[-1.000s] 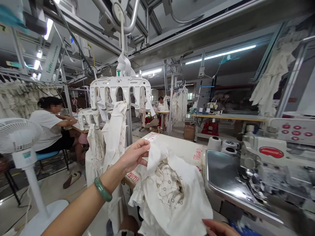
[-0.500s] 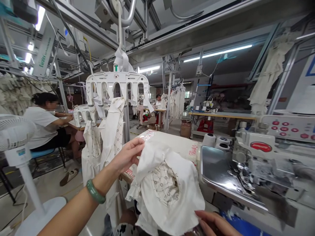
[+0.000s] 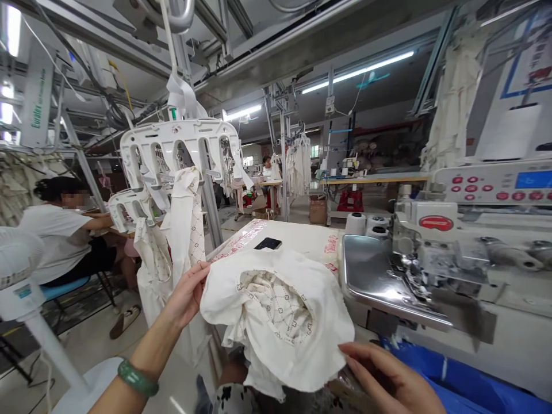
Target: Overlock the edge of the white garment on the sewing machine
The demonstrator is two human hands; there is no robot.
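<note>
A white garment [image 3: 297, 359] with a wide collar spreads out in front of me, its round neck opening showing a patterned lining [image 3: 280, 305]. My left hand [image 3: 190, 293], with a green bangle on the wrist, pinches the garment's left edge between thumb and fingers. At the lower right edge, my right hand [image 3: 388, 374] grips the cloth with thumb and forefinger. Frilled parts of the garment hang down below the collar. Just behind it, a dark phone [image 3: 268, 244] lies on the pale, red-printed table cover [image 3: 297, 233].
To the right stands a sewing machine [image 3: 435, 241] with a shiny metal plate [image 3: 366, 270] and thread cones [image 3: 355, 223]. A white hanger rack [image 3: 179, 138] holds hanging garments [image 3: 187, 221] at left. A fan [image 3: 19, 259] and a seated co-worker [image 3: 56, 236] are farther left.
The garment's left side has been drawn out leftward by my left hand, and the neck opening is wider. The phone has come into view behind it. My view has turned slightly right.
</note>
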